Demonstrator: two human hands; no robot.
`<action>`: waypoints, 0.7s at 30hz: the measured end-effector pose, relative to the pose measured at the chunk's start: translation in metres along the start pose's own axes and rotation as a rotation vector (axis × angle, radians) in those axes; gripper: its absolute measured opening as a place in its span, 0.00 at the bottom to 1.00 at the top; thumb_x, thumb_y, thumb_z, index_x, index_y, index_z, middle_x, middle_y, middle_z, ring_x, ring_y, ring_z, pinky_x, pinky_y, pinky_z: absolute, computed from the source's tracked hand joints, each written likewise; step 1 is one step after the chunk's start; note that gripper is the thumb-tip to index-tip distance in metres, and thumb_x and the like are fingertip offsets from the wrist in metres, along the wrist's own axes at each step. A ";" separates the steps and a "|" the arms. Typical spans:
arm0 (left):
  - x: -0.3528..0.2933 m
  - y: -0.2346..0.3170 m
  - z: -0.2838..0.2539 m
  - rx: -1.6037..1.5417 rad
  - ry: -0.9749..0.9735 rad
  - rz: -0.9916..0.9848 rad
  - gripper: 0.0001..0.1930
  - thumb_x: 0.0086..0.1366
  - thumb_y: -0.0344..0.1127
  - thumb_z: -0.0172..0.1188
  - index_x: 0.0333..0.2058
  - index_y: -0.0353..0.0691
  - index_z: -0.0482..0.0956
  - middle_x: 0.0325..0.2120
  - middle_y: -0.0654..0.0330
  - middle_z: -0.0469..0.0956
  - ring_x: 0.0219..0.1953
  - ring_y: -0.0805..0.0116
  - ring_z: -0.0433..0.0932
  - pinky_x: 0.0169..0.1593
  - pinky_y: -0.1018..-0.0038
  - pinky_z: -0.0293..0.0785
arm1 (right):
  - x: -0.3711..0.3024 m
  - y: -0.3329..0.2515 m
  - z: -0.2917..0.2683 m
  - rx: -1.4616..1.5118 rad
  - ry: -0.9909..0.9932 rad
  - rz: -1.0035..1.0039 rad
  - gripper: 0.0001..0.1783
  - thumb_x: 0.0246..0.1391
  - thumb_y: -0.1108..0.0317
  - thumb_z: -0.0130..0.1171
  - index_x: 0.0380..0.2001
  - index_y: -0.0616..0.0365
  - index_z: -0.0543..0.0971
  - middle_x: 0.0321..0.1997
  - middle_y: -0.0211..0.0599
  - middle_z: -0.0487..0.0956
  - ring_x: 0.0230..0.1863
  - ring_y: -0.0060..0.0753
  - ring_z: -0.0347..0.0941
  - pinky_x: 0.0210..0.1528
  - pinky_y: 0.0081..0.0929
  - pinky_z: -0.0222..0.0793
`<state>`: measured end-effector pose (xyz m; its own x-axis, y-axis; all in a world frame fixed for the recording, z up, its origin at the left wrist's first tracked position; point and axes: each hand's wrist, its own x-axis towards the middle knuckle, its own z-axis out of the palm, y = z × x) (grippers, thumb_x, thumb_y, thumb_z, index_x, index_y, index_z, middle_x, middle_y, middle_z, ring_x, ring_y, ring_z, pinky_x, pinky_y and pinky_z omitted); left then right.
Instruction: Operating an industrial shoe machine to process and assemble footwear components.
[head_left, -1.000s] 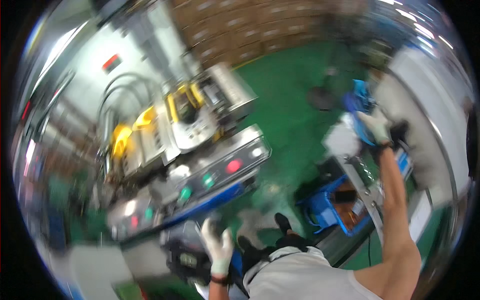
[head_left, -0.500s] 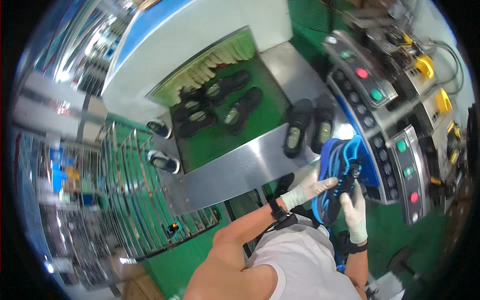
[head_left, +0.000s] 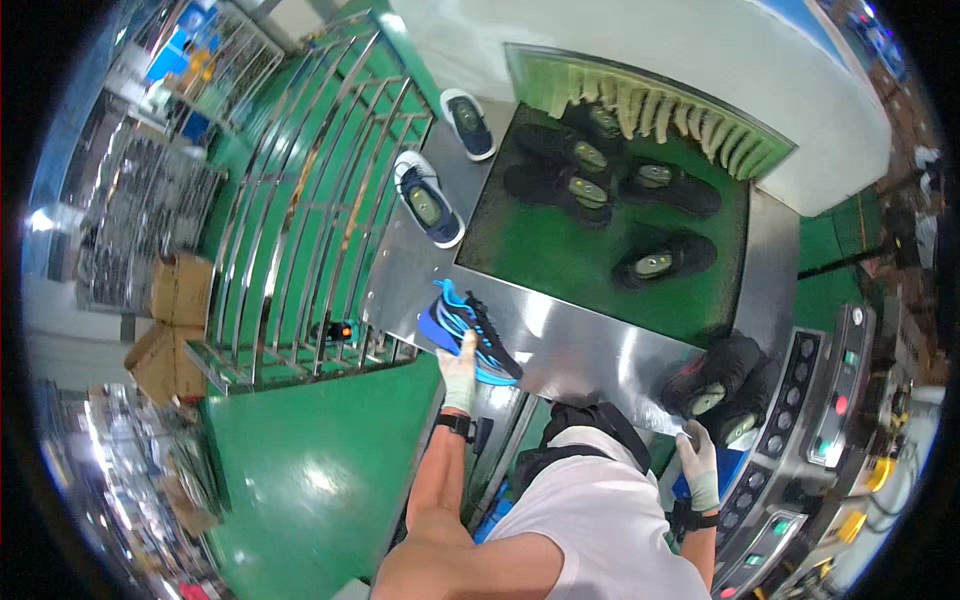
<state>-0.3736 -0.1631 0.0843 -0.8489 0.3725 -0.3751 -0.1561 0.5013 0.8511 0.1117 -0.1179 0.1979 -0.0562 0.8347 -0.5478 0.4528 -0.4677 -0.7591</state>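
A blue-and-black sneaker [head_left: 470, 335] is gripped in my gloved left hand [head_left: 458, 375], at the front left edge of the steel table [head_left: 560, 375]. It tilts, and my fingers close around its side. My gloved right hand [head_left: 698, 466] is at the table's front right edge, its fingers partly spread and holding nothing that shows. Right beside those fingers sits a pair of black shoes, one [head_left: 712, 375] behind the other [head_left: 750, 405]. Two white-and-navy sneakers, one nearer [head_left: 428, 200] and one farther [head_left: 468, 125], stand on the table's left side.
Several black shoes lie on the green belt [head_left: 560, 255], some partly under the fringed curtain [head_left: 650, 115] of a white machine [head_left: 640, 40]. A metal rack [head_left: 290, 220] stands to the left, cardboard boxes [head_left: 180, 290] beyond it. At the right is a control panel [head_left: 838, 400] with buttons.
My view has swung left. The blue-and-black sneaker has moved from both hands at the right, by the control panel, to my left hand at the table's left. My right hand has let go of it.
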 end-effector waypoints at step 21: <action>0.294 -0.009 -0.355 0.858 0.039 0.484 0.31 0.72 0.43 0.61 0.68 0.38 0.65 0.56 0.52 0.78 0.48 0.58 0.80 0.52 0.63 0.78 | 0.039 -0.050 -0.051 -0.168 0.406 0.086 0.25 0.65 0.65 0.61 0.61 0.69 0.73 0.58 0.47 0.81 0.60 0.33 0.76 0.66 0.30 0.67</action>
<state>-0.8011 -0.3352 0.0965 -0.7430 0.6686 -0.0304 0.6191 0.7037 0.3486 0.1324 -0.0473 0.2322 0.3271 0.8570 -0.3983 0.5808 -0.5148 -0.6307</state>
